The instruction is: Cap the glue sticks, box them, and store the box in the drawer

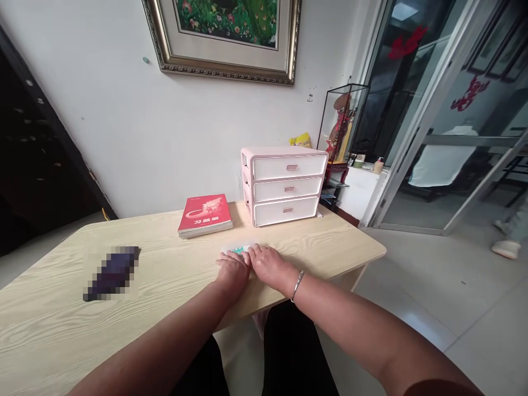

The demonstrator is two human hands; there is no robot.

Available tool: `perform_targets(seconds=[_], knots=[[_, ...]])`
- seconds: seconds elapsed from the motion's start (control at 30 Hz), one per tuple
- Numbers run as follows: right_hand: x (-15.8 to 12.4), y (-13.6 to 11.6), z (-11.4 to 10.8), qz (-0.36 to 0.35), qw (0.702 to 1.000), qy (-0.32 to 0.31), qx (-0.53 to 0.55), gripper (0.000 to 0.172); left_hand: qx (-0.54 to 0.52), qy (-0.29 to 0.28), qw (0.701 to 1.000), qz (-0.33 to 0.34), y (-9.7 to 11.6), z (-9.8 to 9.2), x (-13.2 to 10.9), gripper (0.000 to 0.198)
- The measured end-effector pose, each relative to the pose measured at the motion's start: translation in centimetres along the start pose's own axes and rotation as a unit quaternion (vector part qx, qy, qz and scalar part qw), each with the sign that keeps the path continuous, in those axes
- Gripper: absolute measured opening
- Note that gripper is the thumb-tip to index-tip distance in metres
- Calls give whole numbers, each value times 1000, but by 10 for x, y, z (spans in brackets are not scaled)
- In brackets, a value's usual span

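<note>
Legs: black-trousered legs (291,352) sat under the desk (173,264), by its near edge.
Right hand: right hand (270,265) lay just in from the near edge, fingers bent over the right end of the packet; silvery bracelet (297,286) on that wrist.
Left hand: left hand (234,272) lay beside it, the two touching or nearly so, fingers over the near side of the packet.
Grip: fingers of both hands narrow and curled down; pinching or only pressing, could not tell, undersides hidden.
Packet: small white packet (238,249) with teal print, flat under the fingertips, between near edge and book; partly covered.
Dark item: dark item (111,273), pixelated, lay toward the left end of the desk, well apart from the hands.
Book: thick red book (206,213) with white print lay flat near the far edge, left of the drawers.
Drawers: pink-and-white drawer unit (289,190), three drawers, all closed, stood upright at the far edge toward the right corner.
Behind: yellow bag (302,139) showed over the drawer unit; glass case (329,115) with a red figure stood beyond the right corner.
Wall: framed picture (226,33) hung beyond the far edge.
</note>
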State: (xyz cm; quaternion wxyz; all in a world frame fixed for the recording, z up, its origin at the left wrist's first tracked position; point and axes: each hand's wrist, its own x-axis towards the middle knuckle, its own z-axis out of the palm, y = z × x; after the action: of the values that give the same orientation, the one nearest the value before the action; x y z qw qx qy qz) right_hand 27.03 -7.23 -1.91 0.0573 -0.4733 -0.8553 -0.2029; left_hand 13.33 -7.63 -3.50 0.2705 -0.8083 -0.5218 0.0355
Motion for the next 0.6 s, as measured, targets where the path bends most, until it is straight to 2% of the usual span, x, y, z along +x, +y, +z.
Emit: perform_targets(seconds=[0.3,0.6], knots=[[1,0,0,4,1000,-5,0,23,-51,-14,998,36,-15,-3,3,45],[5,1,8,-3,1000,-5,2,30,-56,-14,998,-7,1,2,2,49]])
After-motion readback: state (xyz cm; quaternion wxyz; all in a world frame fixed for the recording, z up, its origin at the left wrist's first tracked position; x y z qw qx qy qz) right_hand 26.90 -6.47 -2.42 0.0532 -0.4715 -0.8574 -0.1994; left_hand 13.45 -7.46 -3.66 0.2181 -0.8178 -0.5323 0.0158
